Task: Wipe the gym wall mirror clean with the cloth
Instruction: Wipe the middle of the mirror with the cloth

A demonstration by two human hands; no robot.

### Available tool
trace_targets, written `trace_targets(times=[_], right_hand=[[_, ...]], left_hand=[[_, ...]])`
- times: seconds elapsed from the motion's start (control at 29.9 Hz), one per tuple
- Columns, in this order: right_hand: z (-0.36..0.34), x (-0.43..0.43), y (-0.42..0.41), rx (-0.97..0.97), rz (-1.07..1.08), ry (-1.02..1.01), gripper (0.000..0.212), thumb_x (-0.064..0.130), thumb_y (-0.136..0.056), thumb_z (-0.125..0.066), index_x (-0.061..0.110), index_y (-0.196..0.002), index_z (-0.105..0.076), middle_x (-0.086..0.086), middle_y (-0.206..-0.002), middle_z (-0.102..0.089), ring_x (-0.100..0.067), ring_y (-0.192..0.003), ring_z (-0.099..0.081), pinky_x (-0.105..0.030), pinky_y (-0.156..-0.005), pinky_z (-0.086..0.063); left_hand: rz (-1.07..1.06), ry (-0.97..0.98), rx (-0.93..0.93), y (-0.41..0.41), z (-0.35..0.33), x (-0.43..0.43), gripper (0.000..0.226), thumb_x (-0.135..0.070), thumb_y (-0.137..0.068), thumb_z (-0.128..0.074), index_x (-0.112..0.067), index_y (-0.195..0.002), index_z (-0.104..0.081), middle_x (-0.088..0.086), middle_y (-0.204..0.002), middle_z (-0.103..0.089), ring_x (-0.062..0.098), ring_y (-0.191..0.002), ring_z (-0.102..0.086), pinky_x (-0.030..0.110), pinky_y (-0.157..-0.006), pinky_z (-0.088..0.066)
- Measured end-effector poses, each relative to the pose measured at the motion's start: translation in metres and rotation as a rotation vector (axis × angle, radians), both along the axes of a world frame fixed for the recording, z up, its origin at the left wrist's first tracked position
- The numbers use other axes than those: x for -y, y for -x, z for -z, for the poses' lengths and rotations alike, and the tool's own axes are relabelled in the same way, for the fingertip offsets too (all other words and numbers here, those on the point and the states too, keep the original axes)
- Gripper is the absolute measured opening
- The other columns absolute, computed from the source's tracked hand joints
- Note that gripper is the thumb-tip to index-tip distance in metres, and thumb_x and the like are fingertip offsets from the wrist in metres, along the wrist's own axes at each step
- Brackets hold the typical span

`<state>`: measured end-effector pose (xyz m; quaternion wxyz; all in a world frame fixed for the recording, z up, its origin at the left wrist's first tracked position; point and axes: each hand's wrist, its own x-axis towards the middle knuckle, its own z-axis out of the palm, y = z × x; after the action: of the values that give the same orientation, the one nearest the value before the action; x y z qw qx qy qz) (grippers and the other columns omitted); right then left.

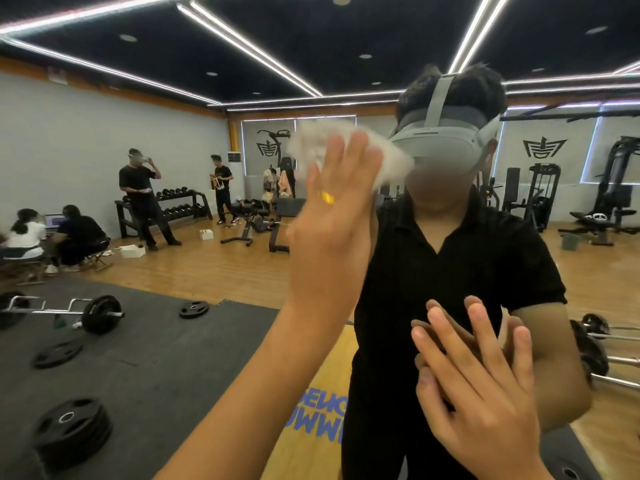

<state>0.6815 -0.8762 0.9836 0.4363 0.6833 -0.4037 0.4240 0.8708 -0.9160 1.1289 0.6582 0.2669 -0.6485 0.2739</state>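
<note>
The wall mirror [194, 278] fills the whole view and reflects the gym and a person in a black shirt wearing a grey headset. My left hand [332, 216] is raised at head height with straight fingers. It presses a white cloth [394, 164] flat against the glass; the cloth looks blurred. A yellow ring shows on one finger. Lower right, my right hand [485, 386] lies flat on the mirror with fingers spread, meeting its own reflection. It holds nothing.
Everything else is a reflection in the glass. Behind me lie a barbell [69, 311] and loose weight plates [72, 431] on a black mat. Several people stand or sit by a dumbbell rack [180, 202]. Benches and machines [616, 188] stand further back.
</note>
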Motion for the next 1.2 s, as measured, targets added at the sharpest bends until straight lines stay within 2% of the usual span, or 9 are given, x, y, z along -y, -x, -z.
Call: trace_targets(times=[0.07,0.13,0.27,0.37,0.47,0.6,0.7,1.04,1.2], right_hand=[[0.0,0.001,-0.001,-0.006,0.002,0.006,0.041,0.023,-0.095,-0.053,0.017,-0.134,-0.065,-0.006,-0.15,-0.051,-0.031,-0.156,-0.026,-0.059,-0.126,-0.011],[-0.001,0.001,-0.002,-0.003,0.007,0.01,0.04,0.024,-0.095,-0.052,0.016,-0.133,-0.066,-0.007,-0.149,-0.052,-0.031,-0.156,-0.025,-0.059,-0.126,-0.011],[-0.002,0.0,-0.003,-0.004,0.005,0.012,0.039,0.023,-0.095,-0.053,0.016,-0.13,-0.068,-0.009,-0.146,-0.055,-0.03,-0.156,-0.025,-0.057,-0.126,-0.01],[-0.003,0.0,-0.004,0.002,0.005,0.02,0.039,0.023,-0.093,-0.054,0.015,-0.128,-0.069,-0.009,-0.144,-0.057,-0.03,-0.156,-0.026,-0.056,-0.127,-0.01],[-0.004,-0.001,-0.005,0.011,-0.007,0.026,0.038,0.023,-0.094,-0.054,0.015,-0.128,-0.069,-0.009,-0.143,-0.057,-0.029,-0.156,-0.025,-0.054,-0.127,-0.01],[-0.003,-0.002,-0.003,0.006,-0.017,0.014,0.038,0.022,-0.094,-0.054,0.015,-0.129,-0.068,-0.01,-0.144,-0.057,-0.03,-0.156,-0.026,-0.056,-0.127,-0.01],[-0.003,0.0,-0.004,0.004,-0.011,0.014,0.039,0.022,-0.093,-0.056,0.015,-0.129,-0.068,-0.01,-0.145,-0.057,-0.033,-0.154,-0.029,-0.059,-0.126,-0.011],[-0.004,-0.004,-0.006,-0.002,-0.007,0.009,0.04,0.02,-0.093,-0.056,0.014,-0.131,-0.067,-0.011,-0.146,-0.056,-0.037,-0.152,-0.032,-0.062,-0.124,-0.013],[-0.012,-0.007,-0.026,0.074,-0.07,0.017,0.037,0.016,-0.092,-0.056,0.011,-0.127,-0.068,-0.013,-0.144,-0.057,-0.041,-0.145,-0.04,-0.059,-0.126,-0.009]], left_hand=[[-0.002,-0.044,0.037,-0.005,0.037,-0.005,0.045,0.007,-0.095,-0.067,0.003,-0.138,-0.058,0.019,-0.149,-0.052,0.038,-0.143,-0.046,0.052,-0.117,-0.04],[-0.011,-0.026,0.06,-0.01,0.044,-0.002,0.046,0.009,-0.092,-0.071,0.003,-0.136,-0.06,0.018,-0.148,-0.053,0.038,-0.142,-0.047,0.054,-0.116,-0.041],[-0.018,0.073,0.062,-0.012,-0.018,0.014,0.045,0.006,-0.091,-0.073,0.002,-0.135,-0.061,0.021,-0.144,-0.057,0.04,-0.138,-0.049,0.059,-0.105,-0.05],[0.037,0.072,0.044,-0.011,-0.05,0.015,0.043,0.005,-0.093,-0.068,0.005,-0.136,-0.06,0.024,-0.143,-0.058,0.043,-0.138,-0.048,0.062,-0.108,-0.047],[0.001,0.056,0.039,-0.012,-0.03,0.01,0.046,0.007,-0.092,-0.071,0.004,-0.137,-0.059,0.022,-0.144,-0.057,0.039,-0.139,-0.05,0.053,-0.117,-0.04],[0.006,0.001,0.067,-0.023,0.031,0.004,0.052,0.01,-0.089,-0.074,0.001,-0.138,-0.058,0.013,-0.15,-0.049,0.031,-0.143,-0.046,0.046,-0.121,-0.037],[0.008,-0.046,0.121,-0.036,0.059,0.001,0.056,0.013,-0.088,-0.074,-0.001,-0.139,-0.057,0.013,-0.151,-0.049,0.03,-0.146,-0.043,0.05,-0.12,-0.037],[0.05,-0.048,0.112,-0.039,0.059,0.003,0.06,0.015,-0.087,-0.074,-0.003,-0.141,-0.054,0.012,-0.151,-0.048,0.03,-0.147,-0.041,0.049,-0.123,-0.032],[0.06,-0.018,0.098,-0.039,0.059,0.008,0.061,0.017,-0.085,-0.074,-0.001,-0.14,-0.055,0.014,-0.15,-0.05,0.027,-0.148,-0.039,0.046,-0.124,-0.03]])
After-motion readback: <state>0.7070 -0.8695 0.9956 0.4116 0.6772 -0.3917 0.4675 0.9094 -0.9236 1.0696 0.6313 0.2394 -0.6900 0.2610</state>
